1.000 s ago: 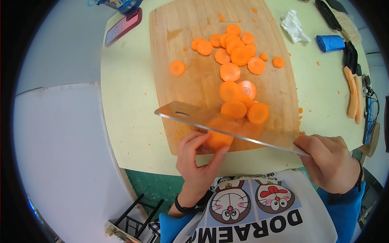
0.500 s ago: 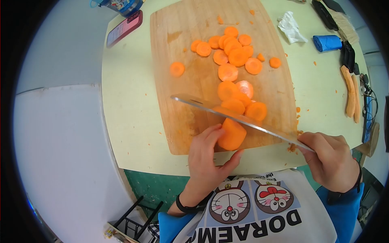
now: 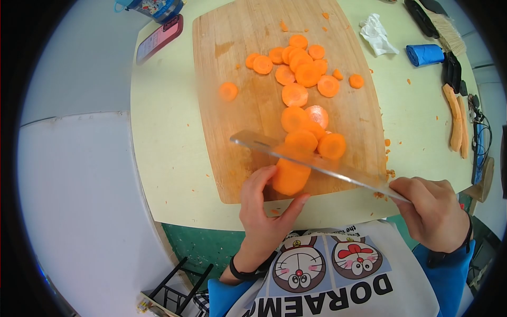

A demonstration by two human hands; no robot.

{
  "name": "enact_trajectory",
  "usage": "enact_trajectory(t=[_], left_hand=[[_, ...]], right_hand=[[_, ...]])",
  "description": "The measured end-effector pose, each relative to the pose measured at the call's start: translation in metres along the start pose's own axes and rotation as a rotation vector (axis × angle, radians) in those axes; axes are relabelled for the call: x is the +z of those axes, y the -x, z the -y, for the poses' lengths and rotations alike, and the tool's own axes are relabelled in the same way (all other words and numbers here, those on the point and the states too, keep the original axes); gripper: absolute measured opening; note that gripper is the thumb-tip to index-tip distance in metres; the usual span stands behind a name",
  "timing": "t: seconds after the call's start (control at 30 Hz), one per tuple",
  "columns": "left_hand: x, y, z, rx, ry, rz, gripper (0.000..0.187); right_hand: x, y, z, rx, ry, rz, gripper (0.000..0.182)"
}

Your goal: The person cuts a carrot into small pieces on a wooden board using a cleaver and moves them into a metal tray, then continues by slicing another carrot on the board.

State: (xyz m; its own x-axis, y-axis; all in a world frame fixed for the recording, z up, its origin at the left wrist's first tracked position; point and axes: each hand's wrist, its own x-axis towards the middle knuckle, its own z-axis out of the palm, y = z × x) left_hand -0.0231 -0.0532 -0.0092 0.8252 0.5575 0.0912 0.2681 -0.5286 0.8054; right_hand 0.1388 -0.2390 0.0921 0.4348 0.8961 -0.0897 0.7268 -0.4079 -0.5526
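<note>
A wooden cutting board [image 3: 248, 105] lies on the pale table, with a group of round carrot slices [image 3: 308, 75] across its middle and upper part. My right hand [image 3: 430, 211] is closed round the end of a large knife [image 3: 327, 168]. The blade slants up to the left, over the top of a thick carrot piece [image 3: 291, 177] at the board's near edge. My left hand [image 3: 264, 206] has its thumb and fingers apart; its fingertips touch the left side of the carrot piece, and the thumb lies just below it. The blade hides part of the nearest slices.
A phone [image 3: 160, 40] and a blue container [image 3: 158, 8] are at the upper left. On the right lie a crumpled tissue [image 3: 377, 35], a blue roll [image 3: 425, 55], a brush [image 3: 448, 34] and two long peeled pieces [image 3: 455, 119]. Carrot scraps lie beside the board.
The carrot piece has shifted left and tilted, and my left hand has moved slightly left with it. The knife's far end is a little lower and further right.
</note>
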Motion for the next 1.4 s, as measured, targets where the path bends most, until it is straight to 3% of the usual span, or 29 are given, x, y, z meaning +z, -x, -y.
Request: enact_trajectory(t=[0.17, 0.27, 0.33, 0.37, 0.43, 0.47, 0.6, 0.63, 0.67, 0.73, 0.9, 1.4], left_hand=[[-0.007, 0.0, 0.001, -0.065, 0.026, 0.02, 0.053], [-0.01, 0.004, 0.009, -0.002, -0.03, 0.12, 0.053], [-0.008, 0.003, 0.007, -0.014, 0.19, -0.153, 0.051], [-0.011, 0.002, 0.006, -0.013, 0.19, -0.153, 0.051], [-0.021, -0.005, 0.0, 0.005, 0.413, -0.409, 0.053], [-0.029, -0.01, -0.012, -0.058, 0.358, -0.424, 0.06], [-0.049, -0.036, -0.024, 0.017, 0.165, -0.295, 0.074], [-0.054, -0.042, -0.033, -0.055, 0.16, -0.168, 0.082], [-0.056, -0.045, -0.036, -0.055, 0.158, -0.168, 0.082], [-0.058, -0.05, -0.04, -0.174, 0.388, -0.035, 0.089], [-0.055, -0.051, -0.039, -0.165, 0.348, 0.05, 0.082], [-0.051, -0.047, -0.032, -0.088, 0.428, 0.009, 0.066]], right_hand=[[0.003, 0.004, 0.0, -0.048, 0.025, 0.098, 0.026], [0.008, 0.004, 0.0, -0.08, 0.0, 0.083, 0.028], [0.01, 0.003, 0.002, -0.093, 0.02, 0.079, 0.027], [0.01, 0.004, 0.003, -0.093, 0.021, 0.078, 0.027], [0.01, 0.006, 0.005, -0.128, 0.047, 0.1, 0.026], [0.011, 0.007, 0.007, -0.13, 0.048, 0.1, 0.026], [0.017, 0.008, 0.007, -0.156, 0.035, 0.084, 0.027], [0.018, 0.008, 0.007, -0.161, 0.041, 0.09, 0.027], [0.019, 0.008, 0.006, -0.162, 0.04, 0.09, 0.027], [0.02, 0.009, 0.005, -0.167, 0.023, 0.083, 0.026], [0.021, 0.008, 0.004, -0.182, 0.011, 0.067, 0.025], [0.023, 0.007, 0.007, -0.173, 0.018, 0.112, 0.027]])
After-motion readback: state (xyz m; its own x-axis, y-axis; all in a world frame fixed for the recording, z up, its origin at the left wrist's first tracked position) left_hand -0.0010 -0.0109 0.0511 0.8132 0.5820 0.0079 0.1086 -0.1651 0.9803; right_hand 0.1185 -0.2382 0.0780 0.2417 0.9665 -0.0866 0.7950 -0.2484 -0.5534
